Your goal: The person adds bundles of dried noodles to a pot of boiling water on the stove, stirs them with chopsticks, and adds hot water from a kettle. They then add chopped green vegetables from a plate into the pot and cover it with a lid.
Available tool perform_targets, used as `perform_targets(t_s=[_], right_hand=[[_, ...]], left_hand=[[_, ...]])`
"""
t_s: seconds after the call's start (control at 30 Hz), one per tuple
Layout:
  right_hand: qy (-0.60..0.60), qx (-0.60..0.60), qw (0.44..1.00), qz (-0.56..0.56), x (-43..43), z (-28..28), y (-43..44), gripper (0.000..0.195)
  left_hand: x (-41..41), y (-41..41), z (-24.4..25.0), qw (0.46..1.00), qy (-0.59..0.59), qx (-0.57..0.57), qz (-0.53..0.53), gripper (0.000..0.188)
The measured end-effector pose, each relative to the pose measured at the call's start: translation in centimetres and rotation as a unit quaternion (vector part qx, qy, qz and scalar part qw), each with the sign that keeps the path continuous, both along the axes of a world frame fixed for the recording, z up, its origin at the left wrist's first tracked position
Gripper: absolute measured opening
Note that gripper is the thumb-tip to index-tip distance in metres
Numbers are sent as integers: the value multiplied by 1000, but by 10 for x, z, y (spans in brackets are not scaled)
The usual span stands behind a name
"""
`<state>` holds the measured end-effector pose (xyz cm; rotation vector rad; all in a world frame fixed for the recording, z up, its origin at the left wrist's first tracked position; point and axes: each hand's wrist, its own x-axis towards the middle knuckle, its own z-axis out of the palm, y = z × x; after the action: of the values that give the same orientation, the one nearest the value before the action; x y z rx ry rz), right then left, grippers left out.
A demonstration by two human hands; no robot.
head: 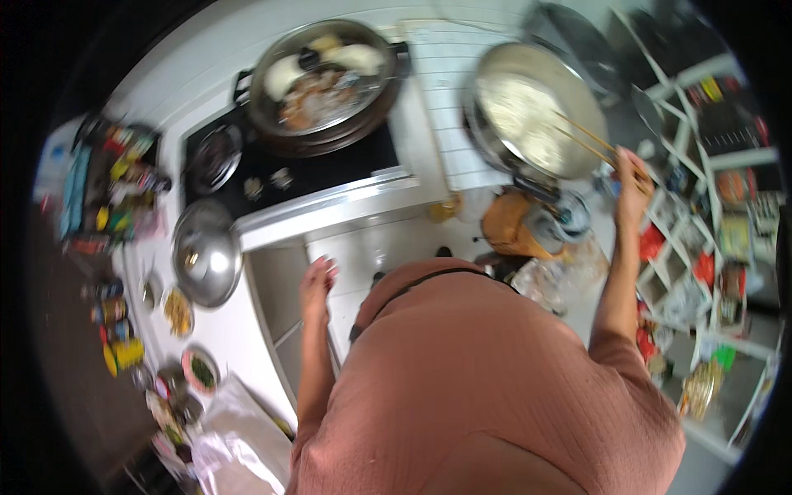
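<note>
My right hand [632,179] grips a pair of wooden chopsticks [585,137]. Their tips reach into a deep metal pot [585,105] at the upper right, touching or just above a soft, pale white food [523,117] that is too blurred to name surely. My left hand [318,284] hangs over the floor beside the white counter, fingers loosely apart, and I see nothing held in it. Left of the pot, a wide pan with a glass lid [328,80] stands on the black cooktop [365,158]; white pieces and brownish food show through the glass.
A domed metal lid [207,253] lies on the left counter near a dish of yellowish food [178,312] and a bowl of chopped greens [200,372]. An orange bin [510,226] and plastic bags [544,284] are on the floor. White shelving [736,158] lines the right.
</note>
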<state>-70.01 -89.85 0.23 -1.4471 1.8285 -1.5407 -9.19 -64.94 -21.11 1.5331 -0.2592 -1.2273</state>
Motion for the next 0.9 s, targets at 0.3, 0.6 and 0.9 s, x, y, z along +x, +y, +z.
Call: perform_targets(t_s=[0.3, 0.6, 0.9], right_hand=[[-40, -2, 999, 26, 46, 28, 3, 27], [4, 4, 1000, -3, 11, -5, 19, 29], [13, -11, 999, 36, 39, 1, 23, 31]], left_hand=[[112, 9, -36, 987, -17, -116, 109, 28], [220, -17, -21, 952, -94, -105, 270, 25], [370, -3, -40, 770, -577, 87, 258, 42]])
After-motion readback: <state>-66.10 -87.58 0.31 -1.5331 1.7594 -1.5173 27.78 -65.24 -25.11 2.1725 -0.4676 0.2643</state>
